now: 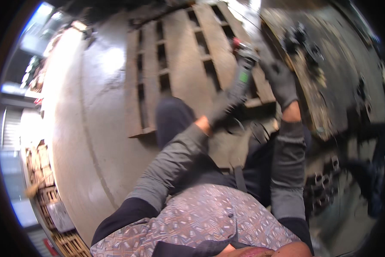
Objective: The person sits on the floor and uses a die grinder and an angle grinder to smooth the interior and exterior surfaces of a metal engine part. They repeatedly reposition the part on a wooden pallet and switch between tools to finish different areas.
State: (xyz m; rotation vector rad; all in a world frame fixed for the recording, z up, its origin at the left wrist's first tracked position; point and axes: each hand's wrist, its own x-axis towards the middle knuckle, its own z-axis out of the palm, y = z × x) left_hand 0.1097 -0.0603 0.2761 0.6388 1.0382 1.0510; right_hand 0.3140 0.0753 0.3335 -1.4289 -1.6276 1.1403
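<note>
My left hand (221, 109), in a dark glove, is closed around the rear body of an angle grinder (244, 73). The grinder is grey and black with a green patch, and its head points up and away over the pallet's right side. Something red (236, 43) shows beside that head. To the right of the grinder head is my right hand (282, 83), also gloved, between the tool and the wooden tabletop. Its fingers look curled; what they hold, if anything, is blurred.
A wooden pallet (179, 51) lies on the concrete floor (102, 107) ahead of my knees. At right stands a worn wooden tabletop (342, 55) with dark metal parts (301, 39) on it. Several metal pieces (323, 184) sit lower right. Stacked pallets (51, 197) line the far left.
</note>
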